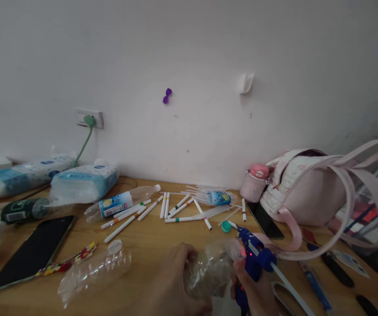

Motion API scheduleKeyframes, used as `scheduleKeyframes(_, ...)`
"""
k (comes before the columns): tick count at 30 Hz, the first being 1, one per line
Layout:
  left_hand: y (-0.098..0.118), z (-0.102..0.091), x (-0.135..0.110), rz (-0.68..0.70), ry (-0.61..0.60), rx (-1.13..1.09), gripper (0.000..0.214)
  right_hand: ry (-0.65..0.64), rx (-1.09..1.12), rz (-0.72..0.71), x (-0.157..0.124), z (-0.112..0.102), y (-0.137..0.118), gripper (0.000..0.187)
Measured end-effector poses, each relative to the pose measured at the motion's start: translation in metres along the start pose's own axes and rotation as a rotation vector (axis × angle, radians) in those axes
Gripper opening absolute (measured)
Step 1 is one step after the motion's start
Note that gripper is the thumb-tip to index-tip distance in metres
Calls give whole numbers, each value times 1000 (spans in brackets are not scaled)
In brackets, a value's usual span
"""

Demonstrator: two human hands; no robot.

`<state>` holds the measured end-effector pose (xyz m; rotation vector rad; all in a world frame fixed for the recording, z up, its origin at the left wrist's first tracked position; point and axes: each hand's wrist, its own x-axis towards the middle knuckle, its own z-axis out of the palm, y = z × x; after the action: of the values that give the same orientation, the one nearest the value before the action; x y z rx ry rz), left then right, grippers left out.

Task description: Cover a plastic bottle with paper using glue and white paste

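Note:
My left hand (172, 281) is closed around a clear plastic bottle (207, 270), low in the middle of the head view. In my right hand (254, 285) is a blue hot glue gun (253, 250) with a small red light, and a white glue stick (290, 287) sticks out behind it. The gun's body is right beside the bottle's right end; whether they touch I cannot tell. A green bottle cap (226, 226) lies just beyond the gun's nozzle. Scissors (283, 298) lie partly hidden to the right of my right hand.
Several markers (179, 219) and straws (202, 188) are spread over the table (136, 259). Left are a clear bottle (93, 272), a labelled bottle (116, 204), a black tablet (34, 252) and tissue packs (83, 180). A pink bag (304, 188), phone (264, 219) and cutter (317, 287) lie right.

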<state>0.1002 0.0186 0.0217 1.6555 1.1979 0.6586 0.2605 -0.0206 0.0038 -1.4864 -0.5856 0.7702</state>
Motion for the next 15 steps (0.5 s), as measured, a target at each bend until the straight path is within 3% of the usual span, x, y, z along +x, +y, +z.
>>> scheduleKeyframes(3, 11, 1, -7, 103, 135, 258, 58, 8, -16, 2, -2, 2, 2, 52)
scheduleKeyframes(11, 6, 2, -13, 364, 297, 492, 62, 16, -72, 61, -2, 3, 4, 40)
scheduleKeyframes(15, 4, -1, -12, 462, 330, 699, 51, -10, -117, 51, -4, 2, 9, 36)
